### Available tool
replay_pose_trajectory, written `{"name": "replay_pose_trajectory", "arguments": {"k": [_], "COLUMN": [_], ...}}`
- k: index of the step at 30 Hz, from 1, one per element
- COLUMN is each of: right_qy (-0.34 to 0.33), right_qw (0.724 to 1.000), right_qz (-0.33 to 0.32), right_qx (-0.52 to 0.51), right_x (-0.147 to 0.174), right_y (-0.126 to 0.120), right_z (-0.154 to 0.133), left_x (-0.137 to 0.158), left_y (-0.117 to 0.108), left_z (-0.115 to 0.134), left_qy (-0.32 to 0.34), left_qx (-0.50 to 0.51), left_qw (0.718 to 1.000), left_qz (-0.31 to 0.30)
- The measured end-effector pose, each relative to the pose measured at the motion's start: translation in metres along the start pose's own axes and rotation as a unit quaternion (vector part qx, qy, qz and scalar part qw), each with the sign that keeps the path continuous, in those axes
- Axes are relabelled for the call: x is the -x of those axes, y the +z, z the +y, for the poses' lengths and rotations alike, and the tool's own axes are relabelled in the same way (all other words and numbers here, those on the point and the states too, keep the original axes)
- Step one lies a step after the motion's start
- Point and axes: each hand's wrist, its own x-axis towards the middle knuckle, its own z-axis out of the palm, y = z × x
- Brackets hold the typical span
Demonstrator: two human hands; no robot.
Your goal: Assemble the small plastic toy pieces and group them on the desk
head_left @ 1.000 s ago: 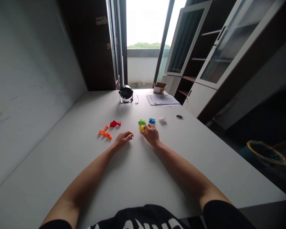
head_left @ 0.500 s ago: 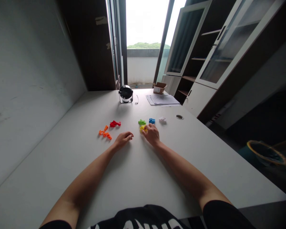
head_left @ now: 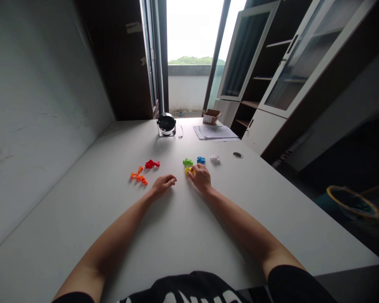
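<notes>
Fingers (head_left: 197,167) of my right hand (head_left: 201,178) curl at the near-right end of the yellow piece (head_left: 188,170), thumb on the near side and forefinger over it; whether they clamp it or only touch it, I cannot tell. It lies on the white table (head_left: 183,235), just on my side of the green piece (head_left: 188,162). Compared with a second ago, I can make out almost no change: my hand is in the same spot, and the yellow piece has not visibly moved. So I judge this a pause or a very small adjustment at the piece, with nothing carried anywhere. The blue piece (head_left: 201,160) and the white piece (head_left: 214,158) keep their places beyond my knuckles. My left hand (head_left: 162,184) rests, loosely curled, near the orange pieces (head_left: 140,179) and the red piece (head_left: 152,164), apart from both; its palm is hidden, so I cannot tell how far those fingers close.
</notes>
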Motion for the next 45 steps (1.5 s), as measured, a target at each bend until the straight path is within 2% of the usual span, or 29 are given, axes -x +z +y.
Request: {"name": "replay_pose_trajectory", "arguments": {"k": [13,18,21,24,35,45], "right_qy": [0.015,0.086,0.127,0.144,0.102,0.082], "right_qw": [0.999,0.994,0.991,0.989,0.995,0.996], "right_qz": [0.005,0.052,0.037,0.017,0.007,-0.01], "right_qx": [-0.036,-0.03,-0.015,-0.004,0.014,0.02], "right_x": [-0.007,-0.019,-0.02,-0.019,-0.015,-0.012], "right_y": [0.005,0.004,0.007,0.011,0.015,0.009], "right_z": [0.01,0.042,0.061,0.067,0.058,0.048], "left_x": [0.0,0.0,0.0,0.0,0.001,0.001], "left_y": [0.001,0.001,0.001,0.001,0.001,0.001], "left_z": [-0.001,-0.002,-0.002,-0.001,0.001,-0.001], "left_qy": [0.002,0.003,-0.002,-0.006,-0.008,0.0], "left_qx": [-0.004,-0.011,-0.013,-0.011,-0.015,-0.018], "left_qw": [1.0,1.0,1.0,1.0,1.0,1.0], "left_qz": [0.001,-0.005,-0.004,-0.005,-0.003,0.001]}}
